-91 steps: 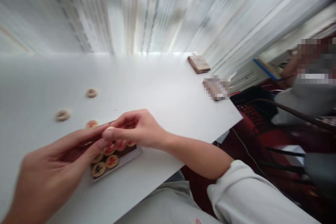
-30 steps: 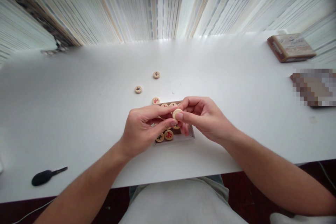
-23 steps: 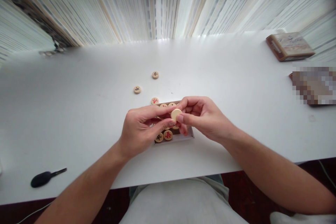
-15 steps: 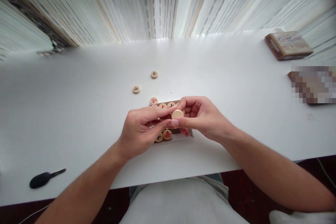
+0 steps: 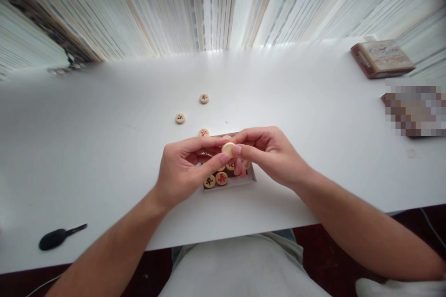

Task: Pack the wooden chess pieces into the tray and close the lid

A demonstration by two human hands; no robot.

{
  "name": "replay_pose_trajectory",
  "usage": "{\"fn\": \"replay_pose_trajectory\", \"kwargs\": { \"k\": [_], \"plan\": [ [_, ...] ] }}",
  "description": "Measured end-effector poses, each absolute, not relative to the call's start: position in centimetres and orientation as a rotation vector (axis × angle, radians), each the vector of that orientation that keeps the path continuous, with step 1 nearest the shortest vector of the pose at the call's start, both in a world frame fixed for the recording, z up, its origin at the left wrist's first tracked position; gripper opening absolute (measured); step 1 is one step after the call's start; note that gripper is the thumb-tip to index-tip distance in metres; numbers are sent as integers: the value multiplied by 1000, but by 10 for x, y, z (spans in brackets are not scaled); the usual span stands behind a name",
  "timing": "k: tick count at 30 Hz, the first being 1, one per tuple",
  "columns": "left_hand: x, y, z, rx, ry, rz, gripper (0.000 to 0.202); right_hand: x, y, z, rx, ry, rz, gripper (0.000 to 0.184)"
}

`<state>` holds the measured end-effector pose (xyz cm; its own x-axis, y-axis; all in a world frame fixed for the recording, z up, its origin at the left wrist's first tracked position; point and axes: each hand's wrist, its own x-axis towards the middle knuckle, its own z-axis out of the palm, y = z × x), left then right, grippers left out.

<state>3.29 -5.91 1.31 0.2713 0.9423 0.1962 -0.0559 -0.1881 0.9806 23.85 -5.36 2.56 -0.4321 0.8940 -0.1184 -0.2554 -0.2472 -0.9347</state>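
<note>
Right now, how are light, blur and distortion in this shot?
Head view: glare brightens the desk along the curtain, whose stripes fan outward; the held piece looks pale, slightly soft; pixelation masks a brown item at right.

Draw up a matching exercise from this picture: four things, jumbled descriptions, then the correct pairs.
1. held piece
2. open box
3. closed box
4. curtain

A. under the left hand and the right hand, marked pieces inside
B. striped, behind the table
C. blank face showing
D. brown, toward the table's back right

Pairs: 1-C, 2-A, 3-D, 4-B
</note>
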Motion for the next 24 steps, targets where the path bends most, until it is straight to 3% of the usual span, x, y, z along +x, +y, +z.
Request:
{"fn": "replay_pose_trajectory", "kwargs": {
  "k": [13,24],
  "plan": [
    [30,-54,2,1654,861,1317,20,243,-52,18,-944,-1286,1564,34],
    [26,-49,9,1191,774,1000,21,241,-56,6,-920,-1660,910,24]
  ]
}}
